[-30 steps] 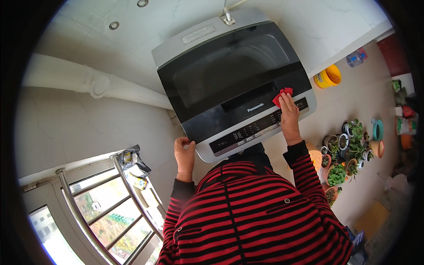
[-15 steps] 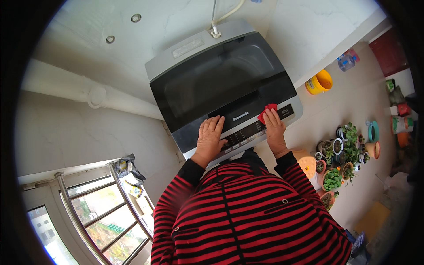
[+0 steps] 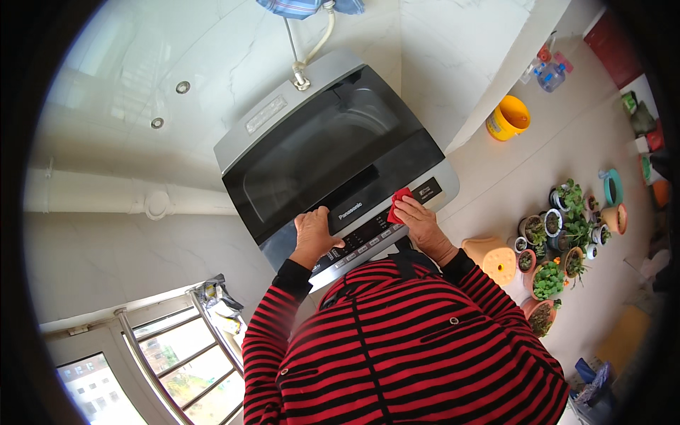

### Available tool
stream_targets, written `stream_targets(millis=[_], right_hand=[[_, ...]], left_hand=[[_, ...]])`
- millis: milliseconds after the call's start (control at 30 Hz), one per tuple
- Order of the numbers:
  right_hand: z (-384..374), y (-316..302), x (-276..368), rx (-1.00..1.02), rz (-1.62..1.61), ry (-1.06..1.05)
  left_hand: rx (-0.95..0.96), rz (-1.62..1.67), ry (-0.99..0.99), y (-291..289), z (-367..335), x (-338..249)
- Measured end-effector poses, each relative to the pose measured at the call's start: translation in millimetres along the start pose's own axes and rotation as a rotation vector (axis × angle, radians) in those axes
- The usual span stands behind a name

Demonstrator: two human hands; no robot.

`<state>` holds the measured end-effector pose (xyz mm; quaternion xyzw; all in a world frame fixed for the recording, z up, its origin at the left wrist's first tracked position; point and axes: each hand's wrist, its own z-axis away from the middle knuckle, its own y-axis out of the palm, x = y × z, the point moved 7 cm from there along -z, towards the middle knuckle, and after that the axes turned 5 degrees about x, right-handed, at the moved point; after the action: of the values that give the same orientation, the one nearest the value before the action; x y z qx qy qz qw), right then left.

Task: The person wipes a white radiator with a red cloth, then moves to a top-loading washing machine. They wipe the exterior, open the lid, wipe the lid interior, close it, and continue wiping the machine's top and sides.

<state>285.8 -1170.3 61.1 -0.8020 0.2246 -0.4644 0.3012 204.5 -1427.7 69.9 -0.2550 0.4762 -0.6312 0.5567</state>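
Washing machine [image 3: 333,152]: top-loading, grey body, dark lid seen shut.
Left hand [image 3: 313,234]: laid flat on the lid's front edge, just above the control panel [image 3: 368,237].
Right hand [image 3: 419,221]: a red cloth [image 3: 400,205] is pressed onto the panel's right end.
Floor at right: potted plants [image 3: 559,234], yellow bucket [image 3: 508,118].

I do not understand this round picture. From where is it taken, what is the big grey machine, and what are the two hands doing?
The camera sits on the person's head and looks down, so the picture bends at its edges. The striped red and black sleeves are the person's own. The grey machine is a top-loading washing machine with a dark lid. The left hand rests flat on its front edge. The right hand presses a small red cloth against the control panel. To the right, on the floor, stand potted plants and a yellow bucket.
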Motion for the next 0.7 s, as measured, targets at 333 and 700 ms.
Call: stream_targets(millis=[333,700], right_hand=[[4.7,-4.0,-16.0,0.075,-0.201,-0.010],[2.8,-5.3,-18.7,0.120,-0.204,-0.024]], left_hand=[[-0.035,-0.072,0.004,-27.5,7.5,-11.2],[-0.295,0.077,0.229,-187.9,53.9,-6.4]])
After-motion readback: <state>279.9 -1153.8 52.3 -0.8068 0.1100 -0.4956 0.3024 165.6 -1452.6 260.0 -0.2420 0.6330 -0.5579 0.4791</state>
